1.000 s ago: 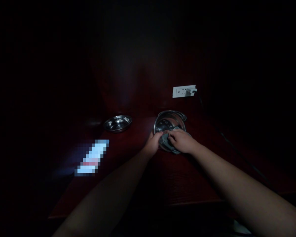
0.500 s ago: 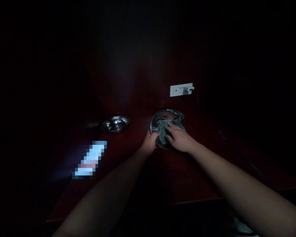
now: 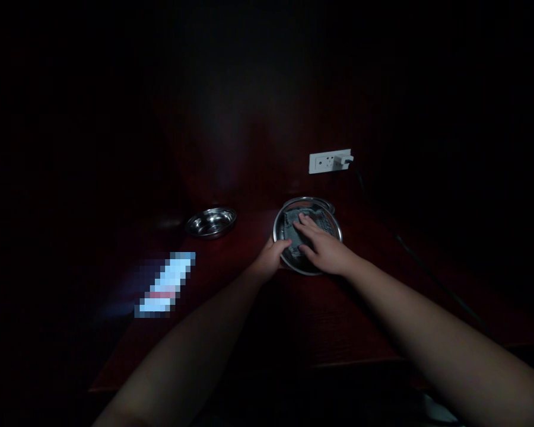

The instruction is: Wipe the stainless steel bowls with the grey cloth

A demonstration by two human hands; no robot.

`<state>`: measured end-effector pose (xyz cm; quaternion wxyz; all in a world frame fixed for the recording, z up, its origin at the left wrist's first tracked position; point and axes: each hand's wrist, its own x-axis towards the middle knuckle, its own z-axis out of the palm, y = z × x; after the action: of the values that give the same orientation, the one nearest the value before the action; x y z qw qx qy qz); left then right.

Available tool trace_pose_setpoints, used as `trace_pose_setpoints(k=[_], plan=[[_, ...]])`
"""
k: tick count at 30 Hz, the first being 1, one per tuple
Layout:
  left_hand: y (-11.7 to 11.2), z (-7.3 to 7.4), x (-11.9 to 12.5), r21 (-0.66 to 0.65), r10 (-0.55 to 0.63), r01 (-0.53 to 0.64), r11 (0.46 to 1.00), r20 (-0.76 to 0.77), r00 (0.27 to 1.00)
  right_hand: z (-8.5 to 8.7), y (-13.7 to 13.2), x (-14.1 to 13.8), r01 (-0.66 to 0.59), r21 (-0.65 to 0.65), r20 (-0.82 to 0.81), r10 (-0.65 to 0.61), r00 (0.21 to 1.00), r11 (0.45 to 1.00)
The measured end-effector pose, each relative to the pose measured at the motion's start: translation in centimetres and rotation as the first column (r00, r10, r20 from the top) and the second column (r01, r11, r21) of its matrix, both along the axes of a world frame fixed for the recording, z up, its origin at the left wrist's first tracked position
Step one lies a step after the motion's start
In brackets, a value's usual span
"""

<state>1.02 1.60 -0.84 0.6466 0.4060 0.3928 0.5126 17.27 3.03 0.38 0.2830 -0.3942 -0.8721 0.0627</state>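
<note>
A shiny round steel bowl (image 3: 299,263) is tilted toward me near the middle of the table. My left hand (image 3: 268,260) grips it at the left, thumb over the rim and the other fingers mostly hidden beneath. Inside lies a grey-green cloth (image 3: 292,230), spread over the bottom. My right hand (image 3: 327,248) rests on the cloth with its fingers stretched out and apart, pressing it against the metal. Just behind, partly covered by the held bowl, another steel dish (image 3: 330,207) shows its rim.
To the left stands a shallow steel bowl (image 3: 211,225). Nearer me glows a pixelated bright screen (image 3: 167,284). A white wall socket (image 3: 321,162) holds a plug, and a dark cable (image 3: 436,279) runs along the right. The dark red table (image 3: 347,332) ends at its front edge.
The bowl has turned to face me more, its full round rim now showing. My right hand and the cloth have shifted slightly within it. My left hand keeps its grip.
</note>
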Motion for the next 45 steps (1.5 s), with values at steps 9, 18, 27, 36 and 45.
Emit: trace_pose_setpoints(k=[9,18,27,36,45], plan=[[0.1,-0.5,0.1,0.175,0.043,-0.046,0.983,0.019,0.999,0.2,0.2,0.6,-0.034,0.022,0.022,0.034,0.999,0.999],[0.4,-0.7,-0.2,0.499,0.247,-0.205,0.842,-0.02,0.969,0.5,-0.6,0.3,-0.064,-0.054,0.0,0.064,0.998,0.997],[0.5,-0.7,-0.4,0.555,0.386,-0.299,0.776,-0.044,0.921,0.6,-0.6,0.2,-0.193,-0.143,-0.026,0.192,0.981,0.971],[1.3,-1.2,-0.2,0.324,0.399,-0.404,0.855,0.086,0.913,1.1,-0.7,0.3,-0.239,-0.029,0.042,0.24,0.97,0.971],[0.6,-0.3,0.2,0.265,0.225,-0.261,0.928,0.158,0.961,2.1,-1.1,0.2,-0.307,-0.054,-0.064,0.303,0.951,0.95]])
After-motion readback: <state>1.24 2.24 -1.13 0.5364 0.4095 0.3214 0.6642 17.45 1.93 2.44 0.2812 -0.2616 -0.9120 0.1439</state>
